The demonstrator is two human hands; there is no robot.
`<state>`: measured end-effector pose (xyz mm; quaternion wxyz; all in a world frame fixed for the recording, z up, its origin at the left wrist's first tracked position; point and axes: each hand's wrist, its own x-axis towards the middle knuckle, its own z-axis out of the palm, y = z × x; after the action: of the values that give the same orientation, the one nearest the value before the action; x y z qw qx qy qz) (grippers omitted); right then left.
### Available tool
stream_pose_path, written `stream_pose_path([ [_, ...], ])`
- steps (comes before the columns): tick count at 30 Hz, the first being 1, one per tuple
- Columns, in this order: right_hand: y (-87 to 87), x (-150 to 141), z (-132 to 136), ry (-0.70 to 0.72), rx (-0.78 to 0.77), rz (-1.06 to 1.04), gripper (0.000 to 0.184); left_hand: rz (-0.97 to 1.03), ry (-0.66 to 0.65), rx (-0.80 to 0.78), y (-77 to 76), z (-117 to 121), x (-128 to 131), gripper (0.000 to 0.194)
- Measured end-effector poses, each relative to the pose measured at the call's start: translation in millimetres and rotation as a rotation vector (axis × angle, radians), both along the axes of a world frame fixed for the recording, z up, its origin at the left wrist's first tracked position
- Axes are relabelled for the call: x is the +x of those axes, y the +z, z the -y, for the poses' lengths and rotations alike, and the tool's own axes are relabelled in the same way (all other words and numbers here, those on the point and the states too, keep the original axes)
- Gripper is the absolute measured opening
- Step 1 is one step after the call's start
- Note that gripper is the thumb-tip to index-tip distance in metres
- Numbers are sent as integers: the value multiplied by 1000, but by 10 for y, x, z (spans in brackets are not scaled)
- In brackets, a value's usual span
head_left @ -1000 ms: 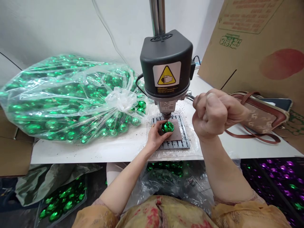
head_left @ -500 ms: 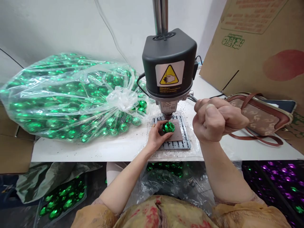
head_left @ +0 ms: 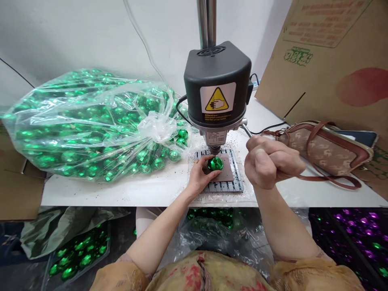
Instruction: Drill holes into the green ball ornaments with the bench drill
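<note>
A shiny green faceted ball (head_left: 215, 163) sits on a brown board (head_left: 228, 174) on the slotted metal base of a small drill press (head_left: 216, 87). The drill's chuck (head_left: 215, 150) is directly over the ball, and its thin bit reaches the ball's top; how deep it goes I cannot tell. My left hand (head_left: 201, 174) curves round the ball's left side, thumb in front and fingers behind, gripping it. To the right, my right hand (head_left: 271, 161) is closed in a fist round the end of the press's metal feed lever (head_left: 246, 129).
A tied clear bag of green balls (head_left: 91, 125) fills the table's left. A patterned handbag (head_left: 327, 147) and a large cardboard box (head_left: 330, 52) stand at right. Below the table edge are a tub of green balls (head_left: 80, 252) and purple balls (head_left: 357, 226). Dark shavings surround the base.
My right hand has come slightly down and left with the lever. My left hand still holds the green ball in the same spot under the chuck.
</note>
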<state>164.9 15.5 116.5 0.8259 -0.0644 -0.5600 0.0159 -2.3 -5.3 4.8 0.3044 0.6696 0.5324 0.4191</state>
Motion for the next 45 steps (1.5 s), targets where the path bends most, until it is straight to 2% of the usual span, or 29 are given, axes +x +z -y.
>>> stream_pose_path([
  [2,6,-16,14,-9,-3,-4,46,15,-1,-1,1,-3,0,53],
  [4,107,-41,35,-12,-45,-39,48,31,-3,-5,5,-6,8,53],
  [6,299,-68,55,-7,-159,-110,50,41,11,-17,21,-1,28,54],
  [8,525,-87,63,7,-350,-169,49,48,67,-23,49,36,58,52],
  [10,710,-90,57,42,-438,-155,46,48,168,0,79,130,90,47],
  [12,810,-82,42,67,-478,-143,45,20,185,79,85,294,114,42],
  [13,828,-77,33,74,-479,-145,45,-11,127,144,70,400,121,41],
  [15,820,-68,18,78,-456,-149,44,-129,-110,325,-8,640,133,41],
  [18,778,-72,2,73,-406,-157,43,-486,-473,589,-221,989,154,38],
  [20,767,-84,-1,79,-399,-174,42,-738,-595,658,-362,1147,170,38],
  [22,770,-95,4,75,-404,-192,41,-820,-628,712,-435,1195,170,42],
  [24,779,-101,12,58,-409,-199,40,-723,-586,824,-400,1089,129,45],
  [26,783,-101,21,43,-426,-188,42,-580,-426,880,-257,801,21,37],
  [27,783,-100,23,42,-428,-183,43,-533,-313,853,-156,591,-60,30],
  [31,772,-95,25,76,-403,-191,44,-470,207,485,248,-455,-484,22],
  [32,768,-93,24,79,-403,-192,43,-468,276,361,311,-691,-586,21],
  [33,764,-90,22,76,-408,-191,43,-467,288,228,353,-890,-678,21],
  [35,755,-82,17,72,-414,-189,43,-459,257,68,381,-1153,-815,27],
  [38,745,-69,7,96,-407,-181,41,-443,202,45,356,-1239,-903,38],
  [40,743,-66,5,104,-397,-170,42,-300,166,71,353,-1153,-891,41],
  [42,746,-71,10,95,-392,-164,42,24,108,58,372,-995,-829,46],
  [45,753,-86,29,78,-394,-163,43,544,-27,-94,415,-677,-671,55],
])
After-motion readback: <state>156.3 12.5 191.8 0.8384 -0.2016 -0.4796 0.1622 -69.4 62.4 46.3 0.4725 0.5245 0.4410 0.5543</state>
